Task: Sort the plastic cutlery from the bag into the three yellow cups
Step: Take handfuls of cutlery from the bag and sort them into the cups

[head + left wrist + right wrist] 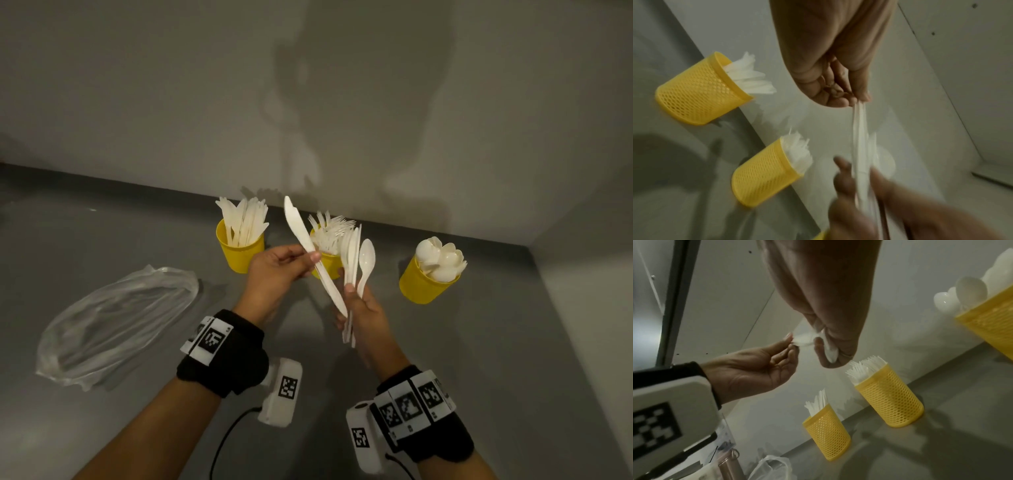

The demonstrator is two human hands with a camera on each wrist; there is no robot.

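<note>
Three yellow mesh cups stand by the back wall: the knife cup [239, 255], the fork cup [328, 263] and the spoon cup [424, 287]. My left hand [308, 256] pinches a white plastic knife [294, 219] at mid-length, blade up, in front of the fork cup. The knife's handle end lies against my right hand [354, 294], which grips a bundle of cutlery [351, 253] with a spoon [366, 255] in it. In the left wrist view my left hand [859, 99] pinches the knife [859, 126] edge-on. In the right wrist view my right hand [830, 356] grips white handles.
A crumpled clear plastic bag [116, 322] lies flat on the grey counter [496, 342] to the left. Walls close the counter at the back and on the right. Wrist-camera cables hang below both forearms.
</note>
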